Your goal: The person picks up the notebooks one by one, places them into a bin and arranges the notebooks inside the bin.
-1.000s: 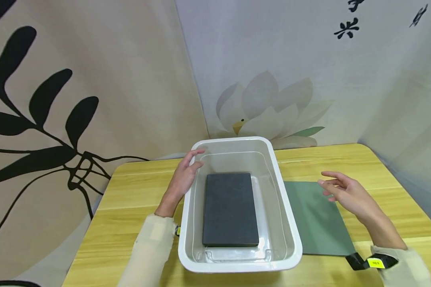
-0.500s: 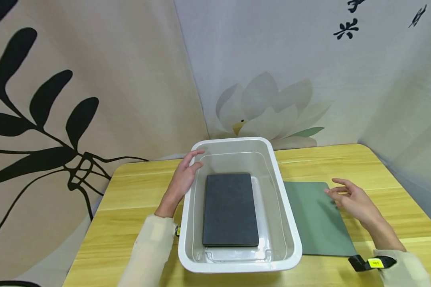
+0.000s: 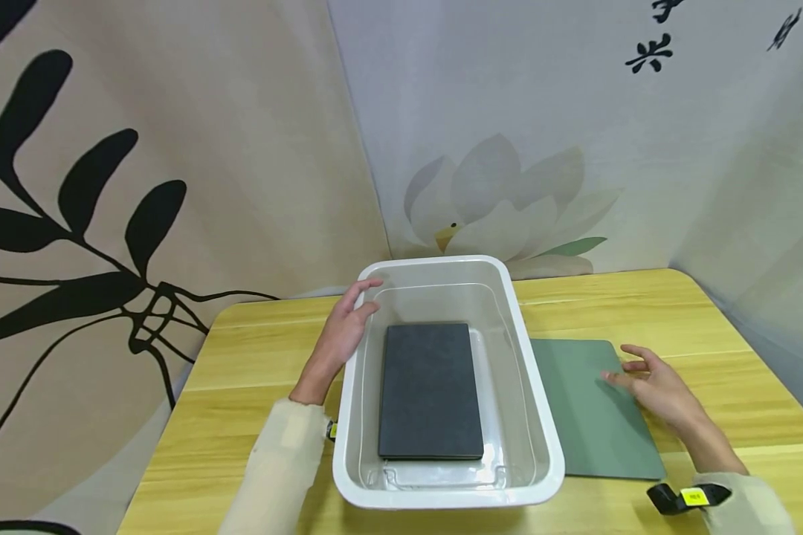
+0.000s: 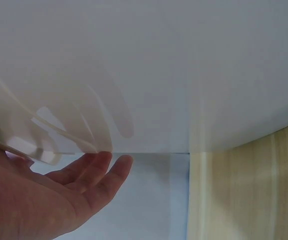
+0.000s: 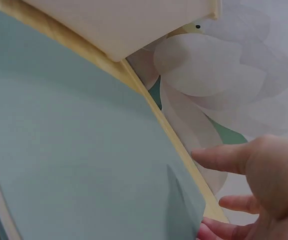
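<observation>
A white plastic tub (image 3: 450,496) stands on the table with a dark grey notebook (image 3: 430,390) lying flat inside. My left hand (image 3: 340,331) grips the tub's left rim, thumb and a finger over the edge; in the left wrist view its other fingers (image 4: 100,172) lie against the outer wall. On the table right of the tub lies a green notebook (image 3: 595,423), its left side hidden by the tub. My right hand (image 3: 665,394) is at its right edge, fingers apart. In the right wrist view its thumb (image 5: 223,157) points over the cover and lower fingertips are right at the edge.
The wooden table (image 3: 261,357) ends at the back against a printed cloth (image 3: 495,89). A black band with a yellow label (image 3: 696,496) sits at the right wrist.
My right hand has come down toward the green notebook's right edge. The left hand, tub and both notebooks have stayed put.
</observation>
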`<action>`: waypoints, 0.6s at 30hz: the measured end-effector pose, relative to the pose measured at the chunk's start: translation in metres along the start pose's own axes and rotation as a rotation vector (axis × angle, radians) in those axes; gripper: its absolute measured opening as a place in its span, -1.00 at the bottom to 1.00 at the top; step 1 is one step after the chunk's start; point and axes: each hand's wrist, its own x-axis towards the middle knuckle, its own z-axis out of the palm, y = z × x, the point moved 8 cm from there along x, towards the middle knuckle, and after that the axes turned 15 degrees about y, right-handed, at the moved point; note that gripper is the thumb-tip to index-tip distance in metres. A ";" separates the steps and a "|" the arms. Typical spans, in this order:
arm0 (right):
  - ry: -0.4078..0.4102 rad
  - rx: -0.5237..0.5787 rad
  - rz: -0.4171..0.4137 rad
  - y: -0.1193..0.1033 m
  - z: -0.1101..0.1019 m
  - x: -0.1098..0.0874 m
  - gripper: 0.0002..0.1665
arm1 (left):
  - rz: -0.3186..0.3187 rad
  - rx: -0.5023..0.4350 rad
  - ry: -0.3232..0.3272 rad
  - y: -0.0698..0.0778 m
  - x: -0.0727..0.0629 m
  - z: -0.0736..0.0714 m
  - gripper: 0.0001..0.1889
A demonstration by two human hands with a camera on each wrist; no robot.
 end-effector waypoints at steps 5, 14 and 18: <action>0.012 -0.016 0.002 0.003 0.000 -0.001 0.19 | 0.000 -0.002 -0.006 0.001 0.000 0.001 -0.59; 0.054 -0.065 0.025 0.004 0.001 -0.004 0.32 | -0.006 -0.009 -0.010 0.001 0.000 0.001 -0.58; 0.071 -0.099 0.027 0.001 0.002 -0.005 0.36 | -0.012 -0.012 -0.009 -0.001 0.000 0.001 -0.59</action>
